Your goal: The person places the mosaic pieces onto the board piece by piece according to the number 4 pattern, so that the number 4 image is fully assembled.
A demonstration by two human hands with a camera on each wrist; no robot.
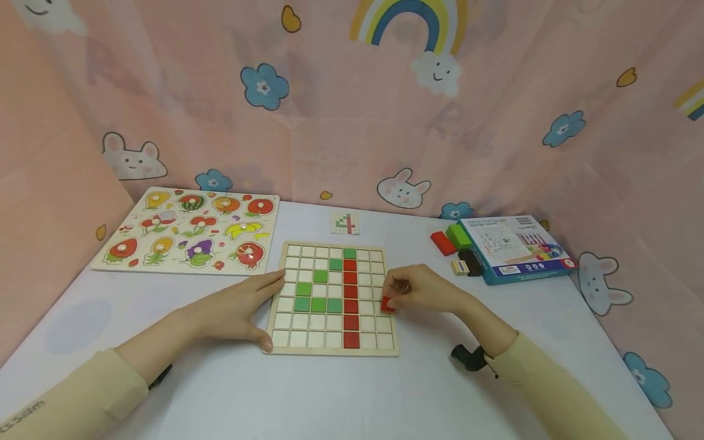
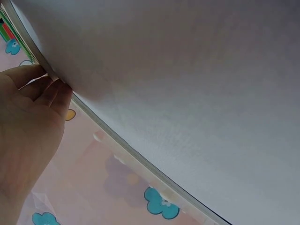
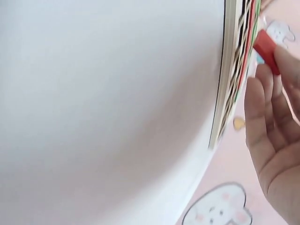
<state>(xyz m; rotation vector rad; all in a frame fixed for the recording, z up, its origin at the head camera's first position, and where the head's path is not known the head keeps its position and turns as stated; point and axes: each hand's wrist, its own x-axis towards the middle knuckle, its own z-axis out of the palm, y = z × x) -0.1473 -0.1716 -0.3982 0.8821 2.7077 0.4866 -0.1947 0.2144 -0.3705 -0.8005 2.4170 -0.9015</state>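
Observation:
A wooden grid board (image 1: 330, 352) lies on the white table, many of its squares pale. Several red tiles (image 1: 350, 292) run down one column below a green tile (image 1: 349, 253). More green tiles (image 1: 318, 304) form a stepped diagonal and a short row to its left. My left hand (image 1: 233, 308) rests along the board's left edge, fingers extended at the side and thumb by the near corner. Between thumb and fingertips, my right hand (image 1: 423, 288) pinches a red tile (image 3: 266, 49) over the board's right edge.
Behind the board lies a small pattern card (image 1: 344, 223). A fruit knob puzzle (image 1: 217, 214) occupies the back left. At the back right are a boxed set (image 1: 517, 247), a red block (image 1: 442, 243), a green block (image 1: 458, 236), dark blocks (image 1: 470, 263) and a pale striped piece (image 1: 459, 267).

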